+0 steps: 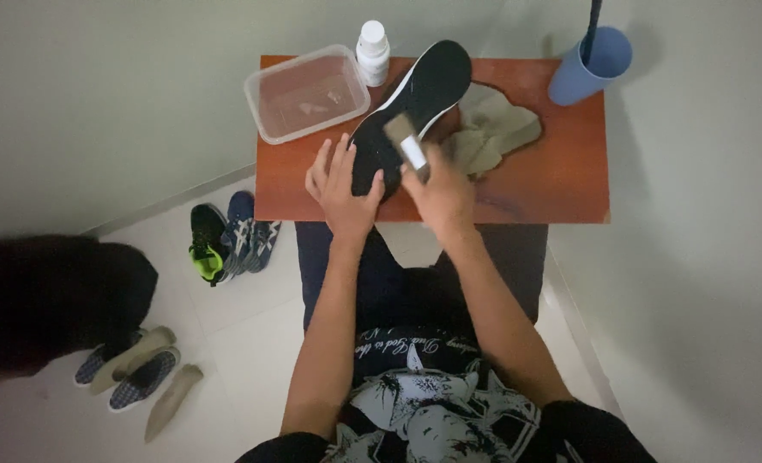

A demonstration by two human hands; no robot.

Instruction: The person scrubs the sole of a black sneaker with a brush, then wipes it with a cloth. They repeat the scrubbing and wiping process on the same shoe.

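Note:
A black shoe (419,90) lies sole-up and slanted on the small reddish-brown table (561,171). My left hand (342,184) grips the shoe's near end, the heel part, with the thumb on the sole. My right hand (439,193) holds a small brush (405,139) with a pale wooden head and white band, pressed against the sole just right of my left hand. The shoe's upper is hidden beneath it.
A clear plastic tub (306,93) and a white bottle (373,51) stand at the table's far left. A beige cloth (494,129) lies under the shoe's right side. A blue cup (591,64) holds a dark stick. Pairs of shoes (226,236) and insoles (141,369) lie on the floor.

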